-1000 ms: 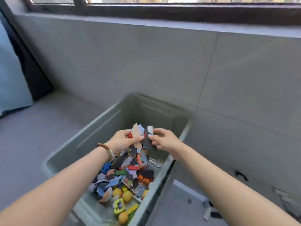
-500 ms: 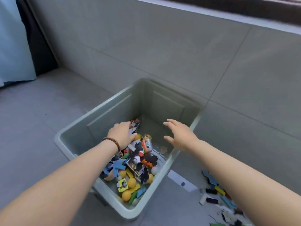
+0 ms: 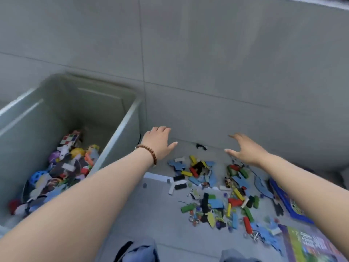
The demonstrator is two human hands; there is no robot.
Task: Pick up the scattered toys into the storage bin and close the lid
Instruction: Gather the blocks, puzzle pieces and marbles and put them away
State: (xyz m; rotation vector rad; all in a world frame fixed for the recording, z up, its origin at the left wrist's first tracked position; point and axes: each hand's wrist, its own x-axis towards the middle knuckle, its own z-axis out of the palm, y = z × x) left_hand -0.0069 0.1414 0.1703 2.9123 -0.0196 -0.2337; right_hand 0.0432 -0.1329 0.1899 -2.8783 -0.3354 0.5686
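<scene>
Toys (image 3: pixel 215 190) lie scattered on the floor (image 3: pixel 160 220) to the right of the bin (image 3: pixel 120 129), spread in a loose band that runs from near the wall (image 3: pixel 207 63) back toward you. Your 2 hands hang above the far end of that band, both spread wide and holding nothing. Your left hand (image 3: pixel 157 141) sits just beside the bin's right wall, past the nearest blue pieces (image 3: pixel 176 165). Your right hand (image 3: pixel 245 150) hovers over the far right cluster of red and green blocks (image 3: pixel 237 170), so it is nearer to the bulk of the pile.

The toys lie below and toward you from both palms. In my judgement the next move is a drop and a rake inward, hands closing toward each other across the band's short width. The bin stands open to your left and already holds many toys (image 3: pixel 62 167), so the carry goes leftward over its rim. Flat pieces may slip out of a scoop. A book (image 3: pixel 311 244) and a blue tray (image 3: pixel 289 203) sit at the right edge. No lid is in view.
</scene>
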